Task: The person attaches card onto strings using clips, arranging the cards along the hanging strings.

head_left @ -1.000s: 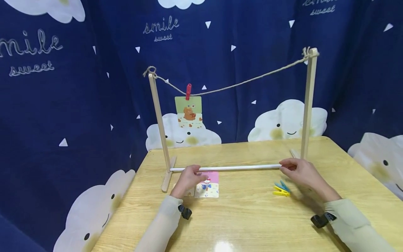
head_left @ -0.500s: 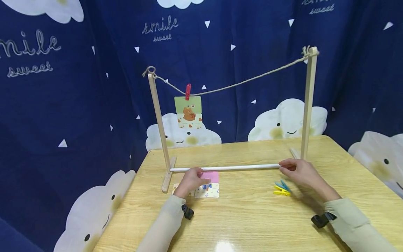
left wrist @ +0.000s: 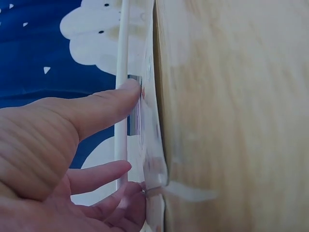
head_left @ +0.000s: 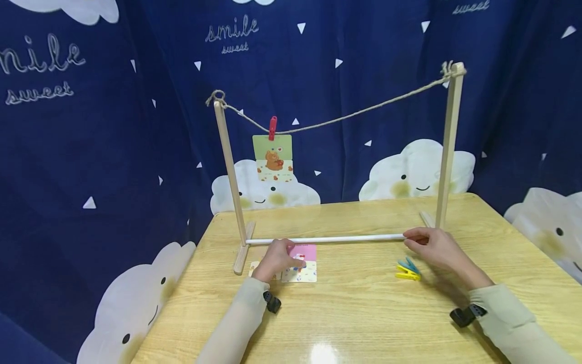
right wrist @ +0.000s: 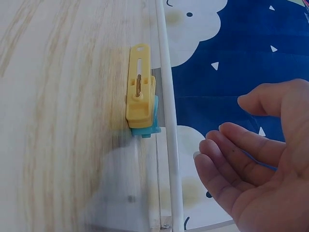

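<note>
My left hand (head_left: 276,259) is over two picture cards lying on the table. Beneath its thumb shows the pink-and-white card (head_left: 308,273); the other, cream-coloured card (head_left: 252,268) is mostly hidden. In the left wrist view, the thumb (left wrist: 108,107) is stretched out and the fingers are loosely bent by the card edge (left wrist: 153,145); I cannot tell whether they touch it. My right hand (head_left: 434,247) is relaxed near the right end of the white rod (head_left: 345,238). The right wrist view shows this hand (right wrist: 260,154) apart from the rod, holding nothing. Yellow (head_left: 407,273) and blue (head_left: 413,265) clothespins lie nearby.
Two wooden posts (head_left: 231,177) (head_left: 449,146) stand on the table (head_left: 345,313), joined low down by the rod. A sagging twine line (head_left: 359,112) runs between their tops. A red clothespin (head_left: 272,129) holds a bear card (head_left: 274,164) on it. Behind hangs a blue curtain (head_left: 386,55).
My left hand has shifted slightly to the right over the pink-and-white card. The right hand stays by the rod's end. The head view has tilted down a little.
</note>
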A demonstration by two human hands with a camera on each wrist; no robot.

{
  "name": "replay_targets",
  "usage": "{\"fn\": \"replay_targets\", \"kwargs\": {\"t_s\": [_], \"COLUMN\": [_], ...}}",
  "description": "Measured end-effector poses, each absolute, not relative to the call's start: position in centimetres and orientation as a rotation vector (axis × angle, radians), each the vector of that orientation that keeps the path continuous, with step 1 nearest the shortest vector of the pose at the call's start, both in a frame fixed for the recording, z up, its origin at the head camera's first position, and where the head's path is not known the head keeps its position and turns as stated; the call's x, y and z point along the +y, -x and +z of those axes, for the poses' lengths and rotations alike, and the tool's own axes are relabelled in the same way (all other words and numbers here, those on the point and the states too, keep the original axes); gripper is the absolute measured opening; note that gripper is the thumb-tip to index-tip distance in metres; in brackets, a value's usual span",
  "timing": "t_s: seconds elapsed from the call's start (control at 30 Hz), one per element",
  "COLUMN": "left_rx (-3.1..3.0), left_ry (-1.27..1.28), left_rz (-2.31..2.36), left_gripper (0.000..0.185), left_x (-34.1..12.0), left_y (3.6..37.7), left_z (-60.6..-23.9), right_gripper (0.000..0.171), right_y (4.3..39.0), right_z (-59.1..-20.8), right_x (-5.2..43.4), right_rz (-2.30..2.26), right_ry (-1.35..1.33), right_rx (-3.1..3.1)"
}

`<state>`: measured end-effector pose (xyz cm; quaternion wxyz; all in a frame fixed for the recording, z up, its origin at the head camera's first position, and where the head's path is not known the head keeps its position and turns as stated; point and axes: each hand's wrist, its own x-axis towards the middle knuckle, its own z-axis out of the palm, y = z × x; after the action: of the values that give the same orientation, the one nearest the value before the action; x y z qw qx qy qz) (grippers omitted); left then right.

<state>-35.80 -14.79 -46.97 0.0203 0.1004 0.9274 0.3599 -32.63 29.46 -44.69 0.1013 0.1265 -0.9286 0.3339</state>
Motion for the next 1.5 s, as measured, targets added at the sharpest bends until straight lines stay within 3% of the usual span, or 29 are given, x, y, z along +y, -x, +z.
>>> {"fn": "replay_targets", "kwargs": {"t_s": [0.43, 0.77, 0.97, 1.17, 1.5], "left_rx": [2.861, 2.835, 2.804, 2.765, 2.772], "left_ry": [-0.320, -0.343, -0.438, -0.458, -0.503], "left_rz": [1.065, 0.996, 0.969, 0.988, 0.924], "left_gripper": [0.084, 0.093, 0.083, 0.092, 0.084], "left_x": [-14.6, -14.8, -14.9, -14.9, -15.0], "left_y": [35.7, 35.5, 35.5, 35.5, 35.6], "left_z": [-47.0, -46.9, -46.8, -46.9, -46.8], "right_gripper": [0.043, 0.037, 0.033, 0.035, 0.032], "right_y": [32.6, 32.7, 32.7, 32.6, 32.6], "right_z": [-44.6, -44.7, -44.9, -45.0, -45.6], "right_x": [29.6, 29.5, 29.4, 29.4, 29.1], "right_rz": [0.990, 0.977, 0.955, 0.939, 0.931], "right_ry": [-0.360, -0.379, -0.373, -0.360, -0.429], "right_rx": [-2.756, -2.744, -2.748, -2.765, -2.814]}}
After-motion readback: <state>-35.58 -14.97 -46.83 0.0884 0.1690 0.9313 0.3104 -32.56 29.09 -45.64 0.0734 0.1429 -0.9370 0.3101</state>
